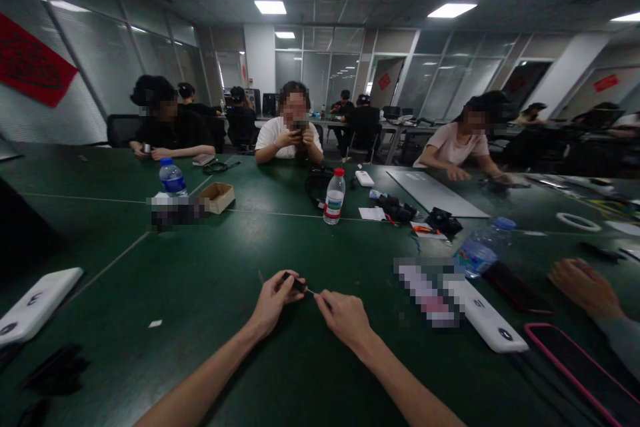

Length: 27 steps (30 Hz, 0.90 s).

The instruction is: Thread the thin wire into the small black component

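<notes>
Over the green table (215, 360), my left hand (273, 297) is closed around a small black block-shaped object (294, 282), held between thumb and fingers. My right hand (345, 317) pinches a thin metal rod (311, 291), whose far end meets the right end of the black object. Most of the rod is hidden in my right fingers, so its kind cannot be made out. Both hands are close together near the table's middle. A water bottle with a red cap (334, 197) stands upright beyond them.
On the right are a white power bank-like case (493, 320), a blue-capped bottle (485, 247), a pink-edged phone (583, 370) and another person's hand (587, 287). Another white case (37, 303) lies left. A cardboard box (217, 197) sits farther off; several people sit around.
</notes>
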Tool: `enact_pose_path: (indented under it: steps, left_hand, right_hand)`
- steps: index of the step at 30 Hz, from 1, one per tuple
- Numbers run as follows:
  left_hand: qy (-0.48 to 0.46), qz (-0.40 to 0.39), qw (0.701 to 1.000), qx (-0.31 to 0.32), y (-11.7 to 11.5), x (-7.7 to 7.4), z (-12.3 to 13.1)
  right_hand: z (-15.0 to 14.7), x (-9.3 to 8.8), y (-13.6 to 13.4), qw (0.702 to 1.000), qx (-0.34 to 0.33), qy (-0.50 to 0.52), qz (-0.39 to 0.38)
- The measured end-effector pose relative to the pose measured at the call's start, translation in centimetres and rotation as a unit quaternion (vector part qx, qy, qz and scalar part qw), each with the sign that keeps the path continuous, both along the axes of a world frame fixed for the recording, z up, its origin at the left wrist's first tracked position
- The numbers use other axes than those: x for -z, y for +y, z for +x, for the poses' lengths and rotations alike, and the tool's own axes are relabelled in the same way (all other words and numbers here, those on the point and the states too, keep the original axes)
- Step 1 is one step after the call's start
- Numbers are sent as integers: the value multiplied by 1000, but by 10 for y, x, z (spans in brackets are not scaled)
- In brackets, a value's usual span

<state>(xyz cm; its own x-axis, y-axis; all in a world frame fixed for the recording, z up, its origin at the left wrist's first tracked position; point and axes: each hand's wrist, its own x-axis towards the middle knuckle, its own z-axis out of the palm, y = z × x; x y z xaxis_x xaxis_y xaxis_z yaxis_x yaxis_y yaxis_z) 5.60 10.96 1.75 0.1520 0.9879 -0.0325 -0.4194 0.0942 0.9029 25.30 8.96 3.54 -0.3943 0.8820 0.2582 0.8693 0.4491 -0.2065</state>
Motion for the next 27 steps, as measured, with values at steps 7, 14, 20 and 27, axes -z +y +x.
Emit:
enact_pose_path:
  steps: [7, 14, 20, 27]
  left_hand:
    - [-2, -5, 1000, -7, 1, 1, 0]
    - [31, 36, 999, -1, 0, 3, 0]
    - [51, 53, 997, -14, -3, 2, 2]
    - [13, 36, 999, 1, -4, 0, 1]
  right_hand:
    - [-2, -3, -2, 1000, 9, 0, -6]
    - [-7, -5, -4, 999, 24, -4, -29]
    - [-12, -3, -6, 999, 29, 1, -21]
    - [-8, 0, -3, 999, 5, 29, 20]
